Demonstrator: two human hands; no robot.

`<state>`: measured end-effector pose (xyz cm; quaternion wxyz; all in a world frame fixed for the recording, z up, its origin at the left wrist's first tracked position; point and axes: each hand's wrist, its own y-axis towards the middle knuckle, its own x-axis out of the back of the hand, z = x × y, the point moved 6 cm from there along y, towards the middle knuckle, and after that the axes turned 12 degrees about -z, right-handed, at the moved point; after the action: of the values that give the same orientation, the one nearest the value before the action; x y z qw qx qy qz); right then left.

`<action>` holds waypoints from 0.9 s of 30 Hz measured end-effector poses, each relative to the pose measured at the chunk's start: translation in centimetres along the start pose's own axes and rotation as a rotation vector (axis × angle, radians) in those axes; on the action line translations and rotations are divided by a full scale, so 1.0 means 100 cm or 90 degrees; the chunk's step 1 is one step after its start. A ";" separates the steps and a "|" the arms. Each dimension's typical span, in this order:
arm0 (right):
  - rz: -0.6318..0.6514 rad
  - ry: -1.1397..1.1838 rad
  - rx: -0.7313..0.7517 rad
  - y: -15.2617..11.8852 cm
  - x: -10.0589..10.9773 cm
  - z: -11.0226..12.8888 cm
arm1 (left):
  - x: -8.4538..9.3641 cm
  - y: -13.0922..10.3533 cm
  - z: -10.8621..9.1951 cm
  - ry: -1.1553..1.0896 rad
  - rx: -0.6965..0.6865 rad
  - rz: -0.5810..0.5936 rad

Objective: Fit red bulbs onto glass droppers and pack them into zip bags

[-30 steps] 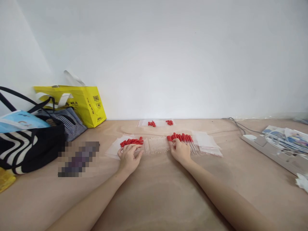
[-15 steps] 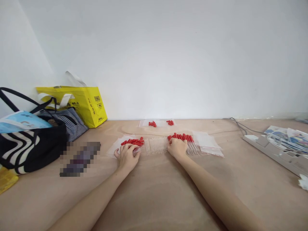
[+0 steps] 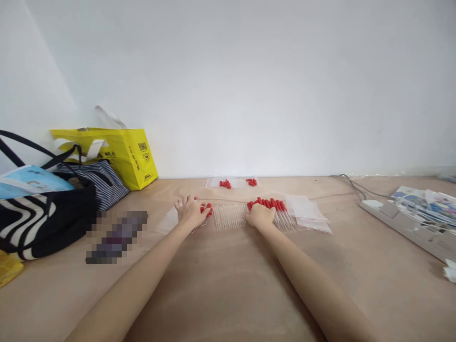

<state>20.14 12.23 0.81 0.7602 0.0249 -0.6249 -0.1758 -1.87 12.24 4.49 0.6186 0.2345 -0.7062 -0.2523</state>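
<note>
My left hand (image 3: pixel 192 213) lies over a small pile of red rubber bulbs (image 3: pixel 208 209), its fingers spread and partly covering them. A sheaf of clear plastic bags (image 3: pixel 168 222) is under and beside that hand. Between my hands a row of thin clear tubes (image 3: pixel 230 216) lies side by side without bulbs. My right hand (image 3: pixel 261 216) is closed at the left end of a row of tubes with red bulbs (image 3: pixel 276 204) on their far ends. Its fingertips, and whatever they grip, are hidden behind the hand.
More clear bags (image 3: pixel 308 213) lie right of the bulbed tubes. At the back sits a bag with red bulbs (image 3: pixel 225 184) and tubes. Left stand a yellow bag (image 3: pixel 144 164), striped pouch (image 3: pixel 112 183) and black bag (image 3: pixel 80 209); right, a long white box-like strip (image 3: pixel 402 225) with cables.
My left hand has moved slightly right and away from me over the red bulbs, its fingers now more spread. My right hand has stayed nearly in place.
</note>
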 end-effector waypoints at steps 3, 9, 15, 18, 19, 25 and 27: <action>-0.004 0.005 0.007 0.000 0.002 0.000 | -0.009 0.005 -0.002 -0.003 -0.007 0.004; -0.033 0.054 0.086 -0.017 0.016 -0.008 | 0.013 -0.015 -0.010 -0.028 -0.025 -0.038; -0.060 0.219 0.267 -0.054 0.022 -0.033 | 0.041 -0.074 -0.038 -0.258 -0.181 0.032; -0.042 0.247 0.287 -0.065 0.021 -0.046 | 0.040 -0.088 -0.039 -0.284 -0.180 0.090; -0.036 0.254 0.292 -0.067 0.021 -0.049 | 0.039 -0.090 -0.039 -0.284 -0.178 0.102; 0.001 0.316 0.257 -0.066 0.020 -0.050 | 0.033 -0.093 -0.041 -0.292 -0.199 0.126; -0.012 0.328 0.256 -0.065 0.019 -0.047 | 0.032 -0.094 -0.045 -0.304 -0.223 0.127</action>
<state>23.39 4.69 -0.06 0.8716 0.2236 -0.4341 -0.0437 2.41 2.68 1.32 0.4880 -0.0121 -0.7968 -0.3561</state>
